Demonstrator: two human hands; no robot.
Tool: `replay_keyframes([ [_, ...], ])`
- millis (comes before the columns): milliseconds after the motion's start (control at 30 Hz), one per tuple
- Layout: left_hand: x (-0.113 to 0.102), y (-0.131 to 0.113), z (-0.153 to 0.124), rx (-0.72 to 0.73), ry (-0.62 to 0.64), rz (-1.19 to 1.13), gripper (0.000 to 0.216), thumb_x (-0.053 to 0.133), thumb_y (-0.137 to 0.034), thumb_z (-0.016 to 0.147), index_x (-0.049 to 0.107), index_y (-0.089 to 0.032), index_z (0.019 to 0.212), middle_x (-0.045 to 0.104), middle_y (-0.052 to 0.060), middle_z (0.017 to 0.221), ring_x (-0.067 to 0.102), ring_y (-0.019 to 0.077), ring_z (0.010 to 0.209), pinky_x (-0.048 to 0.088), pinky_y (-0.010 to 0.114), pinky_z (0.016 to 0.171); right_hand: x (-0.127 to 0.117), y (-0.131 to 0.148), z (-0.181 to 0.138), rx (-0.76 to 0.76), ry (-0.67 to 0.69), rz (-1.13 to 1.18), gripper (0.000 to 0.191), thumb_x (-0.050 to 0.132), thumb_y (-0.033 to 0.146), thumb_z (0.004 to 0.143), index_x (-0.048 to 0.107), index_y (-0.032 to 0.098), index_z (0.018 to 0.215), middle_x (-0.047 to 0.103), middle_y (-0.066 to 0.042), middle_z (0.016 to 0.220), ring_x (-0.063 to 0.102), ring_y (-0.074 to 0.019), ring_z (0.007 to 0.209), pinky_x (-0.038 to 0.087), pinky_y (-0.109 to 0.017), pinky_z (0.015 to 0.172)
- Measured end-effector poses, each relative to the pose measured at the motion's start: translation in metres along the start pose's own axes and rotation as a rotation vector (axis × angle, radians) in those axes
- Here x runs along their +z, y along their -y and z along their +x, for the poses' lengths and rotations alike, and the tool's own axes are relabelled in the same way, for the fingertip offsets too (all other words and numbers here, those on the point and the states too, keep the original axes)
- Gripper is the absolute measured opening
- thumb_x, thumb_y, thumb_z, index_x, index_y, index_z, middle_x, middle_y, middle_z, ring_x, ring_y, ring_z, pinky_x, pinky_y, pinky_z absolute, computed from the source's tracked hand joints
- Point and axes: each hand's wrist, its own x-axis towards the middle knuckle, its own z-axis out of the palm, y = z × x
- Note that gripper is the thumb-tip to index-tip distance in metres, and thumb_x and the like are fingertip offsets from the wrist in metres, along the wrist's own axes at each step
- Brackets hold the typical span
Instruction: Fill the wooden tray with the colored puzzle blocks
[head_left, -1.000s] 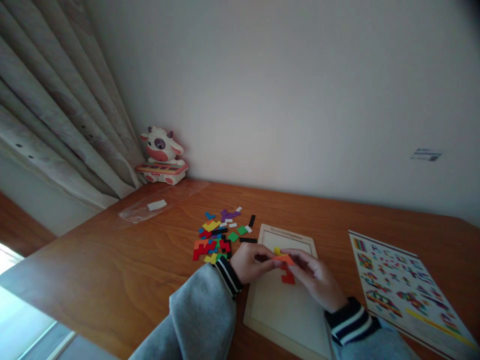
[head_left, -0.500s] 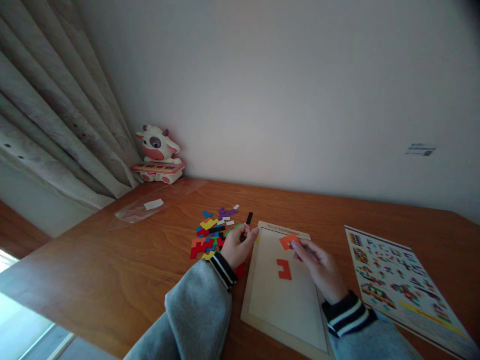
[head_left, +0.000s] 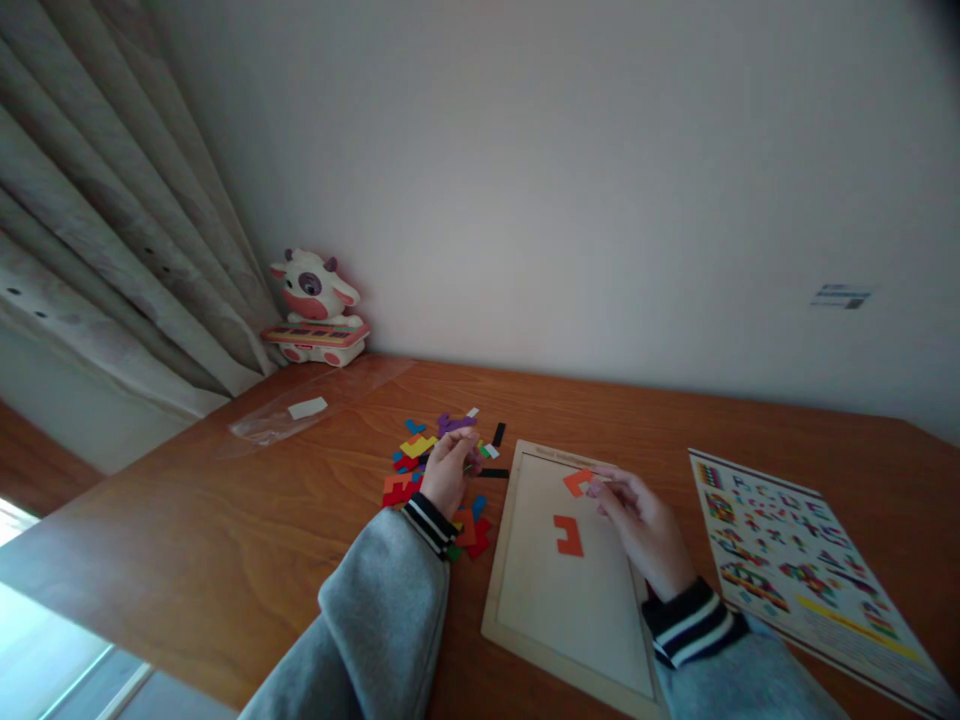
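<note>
A pale wooden puzzle tray (head_left: 536, 610) lies on the brown table in front of me. Inside it sits a red U-shaped piece (head_left: 568, 535). My right hand (head_left: 637, 525) rests over the tray's upper right part, its fingertips pinching a small orange piece (head_left: 577, 482) near the top edge. My left hand (head_left: 448, 472) reaches over a heap of coloured puzzle pieces (head_left: 424, 455) left of the tray, fingers curled down among them; what they hold, if anything, is hidden.
A printed pattern sheet (head_left: 795, 560) lies right of the tray. At the back left stand a toy cow (head_left: 315, 305) and a clear plastic bag (head_left: 289, 415), beside a curtain (head_left: 112, 230). The table edge (head_left: 112, 620) runs along the left.
My left hand left the tray and moved left onto the heap of pieces. My right hand carried the orange piece up to the tray's top; the red piece now lies uncovered.
</note>
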Motion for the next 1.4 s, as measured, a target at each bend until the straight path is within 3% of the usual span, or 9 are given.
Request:
replay_keyframes([
  [100,-0.002,0.0,0.002,-0.039,-0.038,-0.078,0.037,0.078,-0.038,0.068,0.056,-0.015,0.087,0.054,-0.006,0.063,0.054,0.0054,0.053,0.043,0.016,0.05,-0.002,-0.003,0.002,0.011,-0.06,-0.036,0.054,0.064,0.062,0.074,0.064,0.016,0.101,0.072,-0.01,0.084,0.066,-0.0228,0.074,0.055,-0.036,0.069],
  [300,0.001,-0.005,0.0,-0.106,-0.077,-0.158,0.024,0.072,-0.026,0.079,0.063,-0.012,0.096,0.063,0.0,0.072,0.059,0.0054,0.056,0.047,0.015,0.051,-0.003,-0.007,0.004,-0.047,-0.166,-0.035,0.05,0.062,0.062,0.076,0.063,0.018,0.1,0.07,-0.011,0.1,0.065,-0.0246,0.093,0.051,-0.04,0.088],
  [500,0.002,-0.005,-0.005,-0.13,0.156,-0.047,0.043,0.08,-0.023,0.071,0.061,-0.014,0.109,0.068,0.002,0.077,0.064,0.0088,0.061,0.049,0.017,0.054,0.002,0.0,-0.004,-0.069,0.025,-0.028,0.042,0.063,0.057,0.08,0.065,0.018,0.097,0.07,-0.009,0.093,0.065,-0.0233,0.087,0.052,-0.036,0.081],
  [733,-0.024,-0.015,0.012,0.167,0.345,0.468,0.049,0.079,-0.049,0.067,0.065,-0.011,0.095,0.07,0.005,0.078,0.063,0.0128,0.066,0.046,0.021,0.059,0.007,0.004,-0.011,-0.091,0.145,-0.072,0.042,0.06,0.056,0.083,0.066,0.017,0.098,0.069,-0.008,0.088,0.063,-0.0212,0.08,0.052,-0.033,0.075],
  [900,-0.045,-0.019,0.019,0.351,0.246,1.074,0.041,0.064,-0.051,0.081,0.071,-0.013,0.094,0.064,0.001,0.062,0.056,0.0129,0.055,0.038,0.022,0.051,0.006,0.002,-0.009,-0.078,0.133,-0.058,0.043,0.06,0.057,0.082,0.065,0.017,0.098,0.068,-0.007,0.086,0.063,-0.0204,0.078,0.051,-0.031,0.069],
  [1000,-0.052,-0.021,0.02,0.476,0.202,1.319,0.03,0.06,-0.044,0.086,0.074,-0.018,0.092,0.067,0.002,0.068,0.058,0.0139,0.06,0.04,0.023,0.056,0.007,0.002,-0.009,-0.077,0.131,-0.057,0.044,0.061,0.058,0.081,0.066,0.017,0.097,0.068,-0.007,0.085,0.063,-0.0206,0.077,0.051,-0.031,0.069],
  [1200,-0.069,-0.027,0.024,0.719,0.102,1.455,0.023,0.062,-0.037,0.086,0.072,-0.019,0.094,0.068,0.008,0.089,0.063,0.0209,0.084,0.048,0.032,0.081,0.005,0.0,-0.007,-0.068,0.14,-0.081,0.047,0.06,0.061,0.08,0.065,0.017,0.097,0.07,-0.009,0.089,0.065,-0.0224,0.083,0.052,-0.033,0.074],
  [1300,-0.093,-0.038,0.021,0.874,0.096,1.434,0.024,0.054,-0.036,0.091,0.07,-0.019,0.099,0.068,0.008,0.095,0.062,0.0208,0.089,0.048,0.034,0.087,0.004,0.0,-0.006,-0.088,0.141,-0.101,0.047,0.059,0.061,0.08,0.066,0.018,0.096,0.071,-0.01,0.091,0.065,-0.0227,0.084,0.053,-0.034,0.075],
  [1400,-0.126,-0.051,0.009,0.919,0.177,1.452,0.027,0.053,-0.038,0.092,0.068,-0.019,0.104,0.069,0.009,0.098,0.062,0.0206,0.091,0.048,0.034,0.087,0.002,-0.001,-0.006,-0.086,0.149,-0.117,0.046,0.06,0.061,0.079,0.067,0.018,0.096,0.072,-0.01,0.092,0.066,-0.0238,0.086,0.054,-0.034,0.075],
])
